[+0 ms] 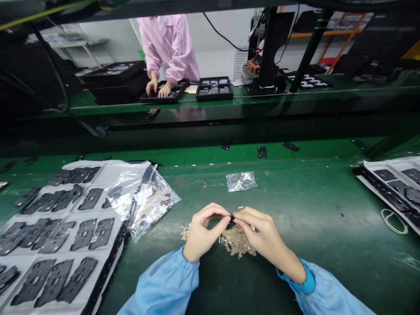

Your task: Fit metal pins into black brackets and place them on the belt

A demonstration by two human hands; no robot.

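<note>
Grip: narrow; the left hand (204,232) and right hand (264,232) pinch a small black part (231,222) between their fingertips.
Held part: at the meeting point of both hands, partly hidden by fingers.
Open room: green bench mat (303,192) lies bare ahead and rightward of the grip.
Nearby: tan paper scraps (237,243) directly beneath; small clear zip bag (241,181) ahead; white tray of black parts (55,234) left.
Arms: blue sleeves, both forearms angled inward, wrists raised.

Wall: I saw a white wall (210,57) behind everything.
Furniture: a green-topped workbench (98,99) ran across my far view, crossed by a black steel post (310,52).
Shelving: an orange metal rack (328,33) stood beyond.
</note>
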